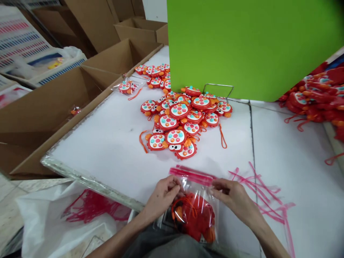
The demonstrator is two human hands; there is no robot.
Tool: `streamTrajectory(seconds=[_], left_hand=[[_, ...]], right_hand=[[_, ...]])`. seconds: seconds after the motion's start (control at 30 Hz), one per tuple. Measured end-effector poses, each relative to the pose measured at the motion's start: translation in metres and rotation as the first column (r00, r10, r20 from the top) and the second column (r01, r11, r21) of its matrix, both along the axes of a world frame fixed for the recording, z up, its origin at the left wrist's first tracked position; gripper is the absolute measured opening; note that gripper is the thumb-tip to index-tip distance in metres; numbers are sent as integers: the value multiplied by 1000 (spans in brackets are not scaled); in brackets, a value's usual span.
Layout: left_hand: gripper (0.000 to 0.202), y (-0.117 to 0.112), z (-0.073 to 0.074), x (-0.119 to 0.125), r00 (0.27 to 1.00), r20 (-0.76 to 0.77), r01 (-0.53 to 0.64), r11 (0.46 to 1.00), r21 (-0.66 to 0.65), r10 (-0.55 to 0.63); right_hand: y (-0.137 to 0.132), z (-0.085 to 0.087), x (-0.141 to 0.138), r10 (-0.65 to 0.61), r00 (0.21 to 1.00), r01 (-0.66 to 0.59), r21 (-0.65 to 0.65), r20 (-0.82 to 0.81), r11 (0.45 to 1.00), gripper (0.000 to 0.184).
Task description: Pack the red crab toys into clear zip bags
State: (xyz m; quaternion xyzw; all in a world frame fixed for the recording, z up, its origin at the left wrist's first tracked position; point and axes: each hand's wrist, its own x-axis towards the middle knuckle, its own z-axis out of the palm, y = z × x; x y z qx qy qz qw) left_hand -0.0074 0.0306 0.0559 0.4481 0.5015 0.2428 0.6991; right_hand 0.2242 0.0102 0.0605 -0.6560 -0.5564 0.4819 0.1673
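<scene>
A clear plastic bag [200,190] with a pink strip along its top edge lies at the near edge of the table. Inside it is a red toy [199,211] with an orange cord loop. My left hand [165,193] pinches the bag's upper left side, fingers closed. On the upper right side, just under the pink strip, my right hand [228,195] holds the bag between thumb and fingers. Beyond the bag sits a pile of red crab-like toys [178,109] with white faces and coloured dots.
A green panel [242,46] stands behind the pile. More red toys [319,96] are heaped at right. Pink strips [266,193] lie beside my right hand. Cardboard boxes [53,104] line the left edge, near a bagged toy [126,87]. A white sack [64,215] holds pink strips below.
</scene>
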Motion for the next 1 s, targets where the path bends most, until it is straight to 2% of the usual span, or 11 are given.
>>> streamTrajectory(seconds=[0.2,0.53,0.63,0.73,0.8,0.83,0.87,0.9,0.93,0.97,1.0], left_hand=[[12,-1,-13,-9,1000,16,-4,1000,-12,4],[13,-4,-10,-5,995,-97,15,997,69,-8],[11,-4,0,-18,989,-146,-1,992,127,20],[13,11,32,-55,966,-194,-109,952,287,170],[8,27,64,-86,907,-209,-241,859,452,365],[7,35,81,-100,832,-184,-333,737,589,523],[5,42,95,-111,725,-134,-397,568,721,676],[10,47,105,-120,625,-78,-409,410,815,777],[16,50,111,-124,553,-35,-389,295,873,832],[21,50,110,-125,522,-42,-352,260,899,852],[24,48,104,-123,538,-111,-297,311,903,836]], right_hand=[[-1,-19,2,-55,953,53,-17,-298,998,6],[-20,-21,6,82,985,-66,105,-151,992,22],[-16,-17,9,100,995,-90,247,-26,965,23],[2,-9,5,-6,990,-50,397,138,917,16],[17,-3,-5,-17,979,-83,466,206,881,19],[25,-2,-10,-2,974,-112,494,225,862,20],[31,-1,-17,15,972,-138,517,235,845,22],[36,0,-23,30,970,-158,534,239,831,23],[40,-1,-28,46,969,-175,546,241,819,24],[43,-2,-32,60,968,-189,554,243,810,24],[44,-3,-35,70,967,-202,563,247,802,25]])
